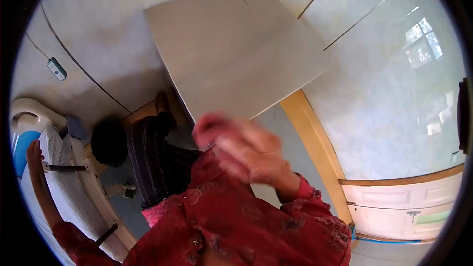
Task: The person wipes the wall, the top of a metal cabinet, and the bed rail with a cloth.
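Observation:
My right hand point(253, 155) is in front of my chest, smeared by motion. Its fingers are closed on a red, bunched thing that looks like a cloth point(209, 130). Below it is the red patterned shirt point(236, 221) I wear. Far to the left, my left hand point(34, 153) is stretched out beside the bed with its fingers extended. It is close to the bed's white patterned cover point(51, 143) and a blue surface point(24, 148), but whether it touches them I cannot tell. I see nothing held in it.
A grey-beige flat-topped table point(236, 54) stands against the wall ahead. The bed's side rail point(93, 182) runs along my left, with a dark round object point(109, 140) near it. A small device point(57, 69) hangs by a cord on the wall. White cupboard doors point(384, 197) are at right.

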Demonstrator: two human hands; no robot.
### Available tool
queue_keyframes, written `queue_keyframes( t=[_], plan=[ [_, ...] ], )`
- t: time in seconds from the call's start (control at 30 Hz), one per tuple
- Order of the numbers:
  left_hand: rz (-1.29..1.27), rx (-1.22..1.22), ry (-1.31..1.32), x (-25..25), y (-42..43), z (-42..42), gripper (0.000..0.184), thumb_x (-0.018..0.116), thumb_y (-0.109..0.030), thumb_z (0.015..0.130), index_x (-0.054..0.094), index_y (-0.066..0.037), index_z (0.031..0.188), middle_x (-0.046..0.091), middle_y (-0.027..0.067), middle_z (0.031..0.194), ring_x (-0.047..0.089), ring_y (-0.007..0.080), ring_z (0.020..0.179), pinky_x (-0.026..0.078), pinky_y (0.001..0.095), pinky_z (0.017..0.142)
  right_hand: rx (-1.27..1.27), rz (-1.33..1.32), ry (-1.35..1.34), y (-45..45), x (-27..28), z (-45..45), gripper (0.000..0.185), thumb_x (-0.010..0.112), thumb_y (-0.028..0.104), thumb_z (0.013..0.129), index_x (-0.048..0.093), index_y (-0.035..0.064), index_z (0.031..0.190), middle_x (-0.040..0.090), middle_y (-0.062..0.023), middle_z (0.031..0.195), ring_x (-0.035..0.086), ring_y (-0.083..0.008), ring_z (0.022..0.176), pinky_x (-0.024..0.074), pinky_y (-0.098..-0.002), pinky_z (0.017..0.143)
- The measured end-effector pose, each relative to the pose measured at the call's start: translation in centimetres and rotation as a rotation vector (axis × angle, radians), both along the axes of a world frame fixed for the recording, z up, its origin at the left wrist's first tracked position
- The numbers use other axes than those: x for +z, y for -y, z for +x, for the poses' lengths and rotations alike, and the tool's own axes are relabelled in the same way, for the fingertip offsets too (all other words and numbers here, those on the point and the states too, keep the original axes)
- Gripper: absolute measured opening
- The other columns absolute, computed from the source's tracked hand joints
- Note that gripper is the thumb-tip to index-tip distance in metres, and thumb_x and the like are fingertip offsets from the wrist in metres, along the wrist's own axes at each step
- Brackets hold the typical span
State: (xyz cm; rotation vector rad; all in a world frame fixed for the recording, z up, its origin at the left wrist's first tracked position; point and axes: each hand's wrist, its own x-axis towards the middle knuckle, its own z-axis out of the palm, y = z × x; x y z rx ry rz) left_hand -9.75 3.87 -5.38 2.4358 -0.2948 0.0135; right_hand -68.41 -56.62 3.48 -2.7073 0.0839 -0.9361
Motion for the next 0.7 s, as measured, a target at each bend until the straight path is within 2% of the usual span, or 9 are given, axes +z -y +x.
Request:
queue_keyframes(
  t=[0.03,0.07,0.13,0.2,0.33,0.5,0.6,0.67,0.7],
  plan=[
    [0.006,-0.003,-0.005,-0.1,-0.3,0.2,0.04,0.063,-0.039,0.101,0.071,-0.005,0.12,0.053,0.0001,0.078,0.05,0.0099,0.066,0.041,0.0255,0.056,-0.138,-0.157,0.103,0.7,-0.3,0.1,0.05,0.083,0.023,0.076,0.069,0.0186,0.124,0.062,-0.0145,0.128,0.067,-0.0361,0.099,0.0538,-0.0486,0.078],
    [-0.015,0.0,0.035,-0.2,-0.6,-0.1,0.041,0.063,-0.039,0.1,0.071,-0.005,0.121,0.053,0.0002,0.079,0.05,0.01,0.066,0.041,0.0257,0.056,-0.212,-0.225,0.282,2.9,-2.5,0.3,0.05,0.083,0.022,0.073,0.07,0.0171,0.121,0.062,-0.016,0.129,0.064,-0.0398,0.104,0.0513,-0.0524,0.086],
    [-0.035,0.004,0.074,-0.7,-1.2,0.4,0.041,0.063,-0.039,0.1,0.07,-0.005,0.123,0.053,0.0003,0.08,0.05,0.0102,0.066,0.041,0.0258,0.056,-0.316,-0.305,0.121,6.2,-2.8,0.4,0.044,0.078,0.018,0.076,0.071,0.0147,0.119,0.061,-0.0186,0.13,0.06,-0.0419,0.112,0.0478,-0.0542,0.094],
    [0.002,0.042,0.046,-1.0,-1.6,0.7,0.043,0.062,-0.04,0.101,0.069,-0.004,0.125,0.054,0.0008,0.084,0.05,0.0106,0.067,0.042,0.026,0.058,-0.285,-0.293,0.171,9.8,-5.0,-0.8,0.027,0.063,0.015,0.09,0.072,0.0056,0.113,0.059,-0.0207,0.134,0.055,-0.0447,0.122,0.0431,-0.0533,0.107],
    [-0.011,-0.02,0.006,0.2,-0.5,-1.1,0.045,0.06,-0.04,0.102,0.068,-0.004,0.126,0.055,0.0009,0.085,0.051,0.0108,0.068,0.043,0.0262,0.061,-0.306,-0.199,0.234,16.0,-5.1,-1.7,0.026,0.057,0.015,0.093,0.072,0.0036,0.111,0.062,-0.0219,0.129,0.058,-0.0433,0.119,0.0442,-0.0499,0.106],
    [0.033,0.05,-0.015,0.2,-0.1,-1.8,0.045,0.06,-0.041,0.101,0.068,-0.005,0.127,0.056,0.0026,0.091,0.052,0.0126,0.071,0.043,0.0265,0.062,-0.507,-0.015,0.091,26.6,-2.7,-3.4,0.029,0.048,0.016,0.104,0.071,0.0007,0.112,0.067,-0.0184,0.12,0.064,-0.0334,0.113,0.048,-0.0378,0.101],
    [-0.076,0.013,0.094,-2.0,-2.0,-0.5,0.047,0.059,-0.042,0.101,0.068,-0.004,0.127,0.057,0.0038,0.092,0.054,0.0131,0.07,0.044,0.0264,0.063,-0.556,-0.07,0.019,32.9,-2.4,-3.5,0.031,0.049,0.02,0.105,0.07,0.0019,0.118,0.067,-0.0192,0.123,0.062,-0.0354,0.117,0.0469,-0.0404,0.104],
    [-0.054,0.044,0.096,-1.6,-0.9,-1.5,0.047,0.06,-0.041,0.101,0.067,-0.003,0.127,0.058,0.004,0.09,0.054,0.0128,0.069,0.044,0.0267,0.062,-0.838,-0.182,-0.186,35.4,-2.4,-1.7,0.029,0.051,0.021,0.103,0.069,0.0024,0.118,0.068,-0.0184,0.119,0.062,-0.0369,0.115,0.0483,-0.0469,0.101],
    [-0.026,0.058,0.1,-1.2,-0.2,-1.8,0.047,0.06,-0.041,0.101,0.067,-0.003,0.127,0.058,0.0042,0.088,0.054,0.0126,0.069,0.045,0.0269,0.062,-0.822,-0.193,-0.178,35.4,-1.9,-0.2,0.029,0.051,0.021,0.103,0.069,0.0024,0.118,0.068,-0.0184,0.119,0.062,-0.0369,0.115,0.0483,-0.0469,0.101]
  ],
)
